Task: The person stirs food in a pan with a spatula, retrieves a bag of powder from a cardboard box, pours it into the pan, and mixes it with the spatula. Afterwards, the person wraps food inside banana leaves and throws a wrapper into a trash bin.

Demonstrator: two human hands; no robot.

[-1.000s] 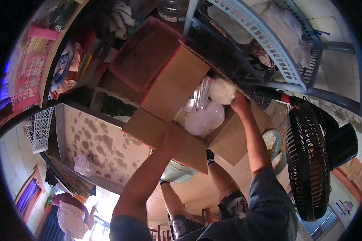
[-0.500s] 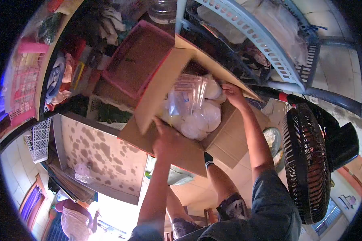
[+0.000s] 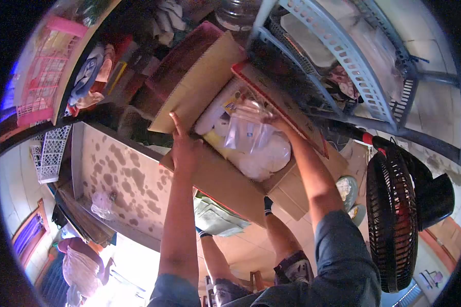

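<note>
Touching flat cardboard flap (image 3: 200, 84)

A dark slate-blue top (image 3: 351, 258) with short, loose-fitting sleeves covers the shoulders; the left sleeve (image 3: 174, 290) and right sleeve (image 3: 338, 230) leave both forearms bare. The left hand (image 3: 185, 148) and right hand (image 3: 280, 124) are uncovered. The dark shorts (image 3: 295, 267) carry a paler grey print, its motif too small to read. Dark socks (image 3: 268, 204) have a light band near the top.
</note>
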